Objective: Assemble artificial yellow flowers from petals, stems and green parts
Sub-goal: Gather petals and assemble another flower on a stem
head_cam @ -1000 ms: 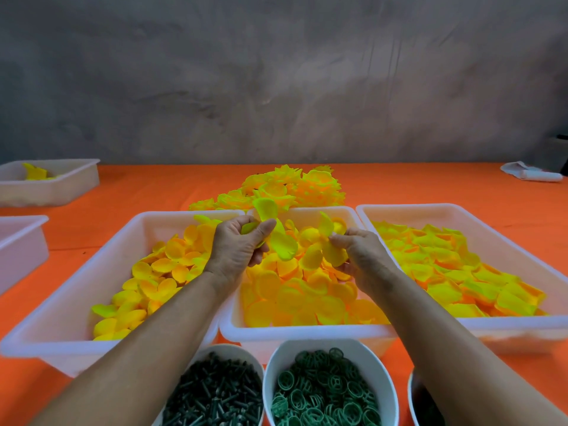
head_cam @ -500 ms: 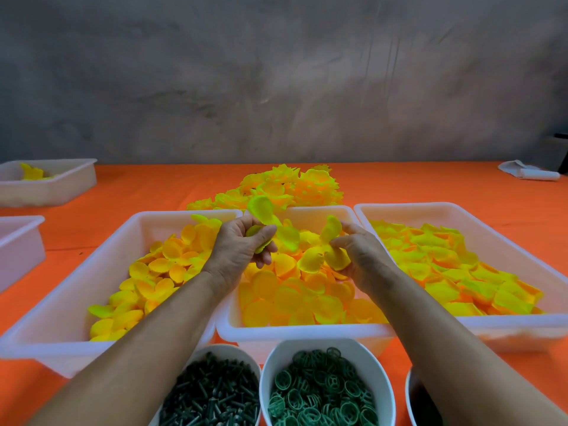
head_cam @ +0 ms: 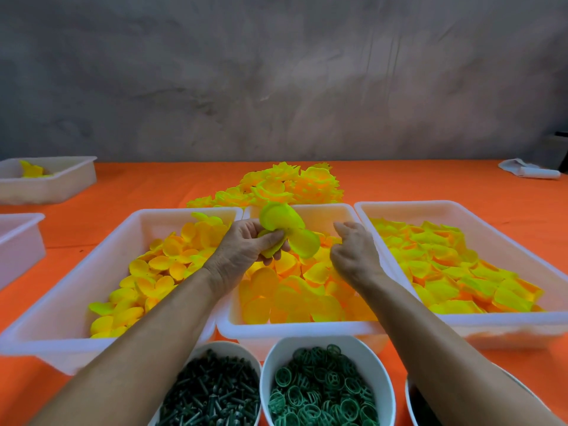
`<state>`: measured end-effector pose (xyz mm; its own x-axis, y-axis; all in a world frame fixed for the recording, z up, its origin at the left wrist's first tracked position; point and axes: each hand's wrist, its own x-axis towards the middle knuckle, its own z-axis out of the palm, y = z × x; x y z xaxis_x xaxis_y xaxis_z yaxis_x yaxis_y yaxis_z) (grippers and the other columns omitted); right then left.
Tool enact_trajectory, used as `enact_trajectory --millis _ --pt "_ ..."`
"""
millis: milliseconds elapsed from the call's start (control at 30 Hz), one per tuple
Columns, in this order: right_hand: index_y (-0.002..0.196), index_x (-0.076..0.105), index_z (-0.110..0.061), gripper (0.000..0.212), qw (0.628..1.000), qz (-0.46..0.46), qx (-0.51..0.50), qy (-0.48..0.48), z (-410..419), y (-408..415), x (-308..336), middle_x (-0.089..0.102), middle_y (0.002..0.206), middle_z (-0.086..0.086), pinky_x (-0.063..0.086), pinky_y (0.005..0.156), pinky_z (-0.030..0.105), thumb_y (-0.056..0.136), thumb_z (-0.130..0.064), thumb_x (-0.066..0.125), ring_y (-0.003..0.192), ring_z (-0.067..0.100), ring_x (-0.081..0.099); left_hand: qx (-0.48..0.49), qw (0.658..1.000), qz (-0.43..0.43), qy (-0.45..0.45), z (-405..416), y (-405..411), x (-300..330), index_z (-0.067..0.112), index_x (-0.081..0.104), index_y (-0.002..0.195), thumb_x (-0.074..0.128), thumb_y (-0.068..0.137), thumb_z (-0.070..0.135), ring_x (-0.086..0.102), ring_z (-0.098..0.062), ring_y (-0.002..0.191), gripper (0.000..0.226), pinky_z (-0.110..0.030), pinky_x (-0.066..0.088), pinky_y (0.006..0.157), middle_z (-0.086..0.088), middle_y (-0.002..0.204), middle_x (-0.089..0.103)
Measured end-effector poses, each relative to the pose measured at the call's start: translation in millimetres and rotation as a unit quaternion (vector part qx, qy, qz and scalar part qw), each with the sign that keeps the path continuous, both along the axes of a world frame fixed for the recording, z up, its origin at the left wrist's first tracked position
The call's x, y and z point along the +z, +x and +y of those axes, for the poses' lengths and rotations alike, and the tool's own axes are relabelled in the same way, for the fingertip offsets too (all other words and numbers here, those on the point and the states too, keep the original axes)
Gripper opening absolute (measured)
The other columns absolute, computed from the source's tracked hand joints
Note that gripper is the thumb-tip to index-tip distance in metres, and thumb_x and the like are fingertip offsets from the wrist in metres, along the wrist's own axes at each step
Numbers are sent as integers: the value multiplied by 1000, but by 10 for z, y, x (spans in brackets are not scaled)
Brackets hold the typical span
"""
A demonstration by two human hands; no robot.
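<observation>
- Holding a cluster of yellow-green petals (head_cam: 287, 233) above the middle tray (head_cam: 299, 330), the left hand (head_cam: 242, 253) pinches them between thumb and fingers.
- Just right of that cluster, the right hand (head_cam: 353, 253) hangs over the same tray with fingers loosely curled; nothing shows in it.
- Judging by the stack, the step in hand is layering petals into a bloom. The next move likely calls for the right hand to pick another petal from a tray and seat it on the cluster, lined up at the centre.
- Left tray (head_cam: 101, 262) and right tray (head_cam: 522, 238) flank the middle one, each heaped with loose petals.
- Nearest are two white bowls: one of dark stems (head_cam: 212, 395), one of green rings (head_cam: 319, 388); a third bowl is cut off at the right.
- Beyond the trays lies a pile of finished flowers (head_cam: 285, 186).
- An orange table (head_cam: 147, 186) carries everything, with more white trays at far left and a pale cloth (head_cam: 528, 170) at far right.
- Behind it stands a grey, mottled wall (head_cam: 276, 72).
</observation>
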<state>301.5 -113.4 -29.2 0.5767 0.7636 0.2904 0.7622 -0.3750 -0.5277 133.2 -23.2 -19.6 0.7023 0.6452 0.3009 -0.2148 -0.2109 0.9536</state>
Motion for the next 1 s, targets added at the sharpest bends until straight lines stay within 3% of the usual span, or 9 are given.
enact_trajectory --millis 67,100,200,233,300,433,700,900,1000 --pt "130 53 -3 45 997 -54 33 51 -8 -24 32 48 138 16 28 104 30 86 1 46 129 30 40 -8 1000 8 10 1 -3 -4 5 65 77 61 81 18 54 -10 49 15 -20 41 45 -2 65 69" --pt "127 56 -2 40 994 -30 51 97 -12 -44 56 52 135 16 31 104 30 88 -1 48 126 28 44 -12 1000 11 13 2 -6 -8 6 65 77 62 79 21 55 -11 49 15 -20 41 45 -3 66 69" --pt "103 71 -6 21 930 250 161 214 -98 -160 141 70 103 15 49 80 30 92 -18 58 93 18 63 -23 999 17 17 6 -18 -17 9 66 78 63 78 22 55 -11 50 13 -20 41 46 -4 67 70" --pt "100 72 -10 21 899 334 200 202 -120 -173 152 72 94 10 50 73 30 89 -25 61 84 16 64 -26 999 18 18 6 -21 -14 10 67 79 63 78 22 56 -12 51 13 -20 42 47 -4 67 70" --pt "99 72 -15 19 875 397 242 136 -155 -179 157 72 86 1 51 67 29 82 -24 67 77 13 66 -19 999 21 24 5 -16 -15 11 68 81 65 77 22 57 -11 52 13 -20 42 47 -3 66 70" --pt "78 68 -13 5 864 432 225 126 -132 -171 151 65 64 -2 49 57 24 79 -9 71 59 9 61 18 1000 14 19 1 10 -28 11 69 85 70 69 19 52 -7 48 17 -20 40 44 5 60 65" --pt "57 58 -12 26 878 416 171 165 -117 -156 152 58 46 -3 34 40 16 76 -11 75 36 6 42 70 997 15 33 21 30 -34 6 60 70 66 83 10 46 -8 39 15 -18 38 40 3 49 58" --pt "75 68 -17 9 888 412 172 113 -141 -148 161 65 62 -6 39 55 23 75 -12 75 56 6 54 58 996 23 57 39 21 -65 14 70 85 65 85 4 47 -3 48 11 -19 39 43 9 58 63" --pt "79 71 -19 11 882 427 166 106 -154 -133 204 68 73 -3 38 61 27 77 -9 73 67 11 57 54 997 35 52 37 24 -63 13 68 79 66 84 6 53 -5 47 9 -17 39 43 6 56 64"
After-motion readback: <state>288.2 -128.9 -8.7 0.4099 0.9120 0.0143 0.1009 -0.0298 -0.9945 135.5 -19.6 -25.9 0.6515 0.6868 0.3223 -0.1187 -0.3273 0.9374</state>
